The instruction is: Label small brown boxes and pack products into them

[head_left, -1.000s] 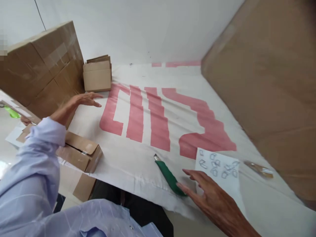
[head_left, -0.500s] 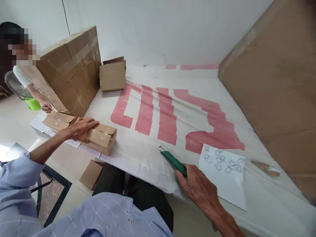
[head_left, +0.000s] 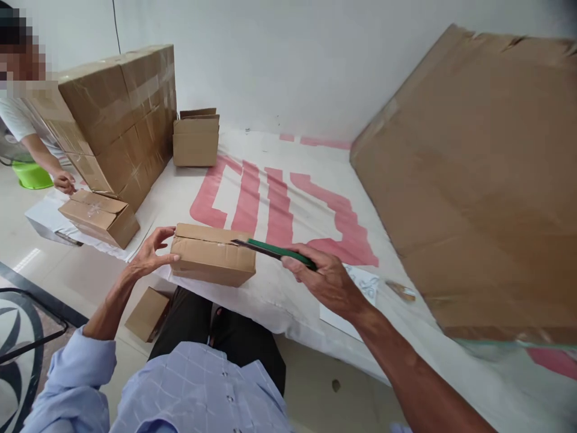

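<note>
A closed cardboard box (head_left: 214,255) lies lengthwise near the front edge of the cloth-covered table, a seam running along its top. My left hand (head_left: 153,251) grips its left end, thumb at the front and fingers toward the back corner. In my right hand (head_left: 327,276) is a green utility knife (head_left: 279,250), its blade pointing left. The blade tip shows over the seam on the box top; whether it touches the cardboard I cannot tell.
A second box (head_left: 101,216) sits to the left, near another person's hand (head_left: 64,181). Large stacked cartons (head_left: 135,126) and an open-flapped box (head_left: 196,141) stand behind. A big carton (head_left: 473,180) rises at right, near a paper sheet (head_left: 345,322) with drawings. Another box (head_left: 148,314) is below the table.
The box has moved right, away from the second box. My left hand has shifted from its top to its left end. My right hand has brought the knife left over the box.
</note>
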`<state>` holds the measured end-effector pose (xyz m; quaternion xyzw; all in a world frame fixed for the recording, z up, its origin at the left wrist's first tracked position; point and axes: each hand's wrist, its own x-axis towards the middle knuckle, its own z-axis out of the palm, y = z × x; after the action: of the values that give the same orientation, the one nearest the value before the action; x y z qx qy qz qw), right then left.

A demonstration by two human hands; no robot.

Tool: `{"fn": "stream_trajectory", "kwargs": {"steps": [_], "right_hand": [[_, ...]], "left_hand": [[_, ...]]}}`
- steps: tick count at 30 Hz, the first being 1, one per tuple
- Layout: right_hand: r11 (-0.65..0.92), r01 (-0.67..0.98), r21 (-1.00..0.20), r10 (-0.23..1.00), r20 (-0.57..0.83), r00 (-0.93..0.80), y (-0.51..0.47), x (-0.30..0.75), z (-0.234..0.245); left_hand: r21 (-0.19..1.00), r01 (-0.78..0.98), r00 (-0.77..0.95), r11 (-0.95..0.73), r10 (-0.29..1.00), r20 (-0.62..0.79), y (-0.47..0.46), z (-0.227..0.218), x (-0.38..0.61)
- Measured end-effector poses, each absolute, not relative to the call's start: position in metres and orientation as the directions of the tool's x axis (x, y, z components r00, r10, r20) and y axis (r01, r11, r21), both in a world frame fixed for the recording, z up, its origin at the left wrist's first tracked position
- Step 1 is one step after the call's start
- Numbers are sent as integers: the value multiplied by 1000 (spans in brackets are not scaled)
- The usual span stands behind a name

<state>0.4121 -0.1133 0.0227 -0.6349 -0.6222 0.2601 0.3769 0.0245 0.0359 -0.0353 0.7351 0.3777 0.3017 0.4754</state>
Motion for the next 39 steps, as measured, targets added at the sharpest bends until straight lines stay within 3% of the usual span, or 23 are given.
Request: {"fn": "stream_trajectory", "kwargs": {"steps": [5,15,23,29,34,39], "right_hand": [[220,604,-766,975,195,-107,-72,377,36],[274,710,-649,955,97,-281,-28,352,61],[354,759,-547,928,105,-357,-25,348,77],[244,867,-435,968,49,-248,-41,386,76],[61,875,-480,998,35,-51,-88,445,76],[-52,805,-591,952,215,219,-139,464,-4]], "left_hand": [[967,130,513,-221,849,125,29,-46,39],[949,201,501,-242,858,113,26,-47,50],[944,218,505,-247,856,108,28,-50,51],[937,234,509,-260,854,110,32,-51,50],[940,221,525,-259,844,109,37,-49,49],[968,162,487,-190,869,90,46,-46,48]]}}
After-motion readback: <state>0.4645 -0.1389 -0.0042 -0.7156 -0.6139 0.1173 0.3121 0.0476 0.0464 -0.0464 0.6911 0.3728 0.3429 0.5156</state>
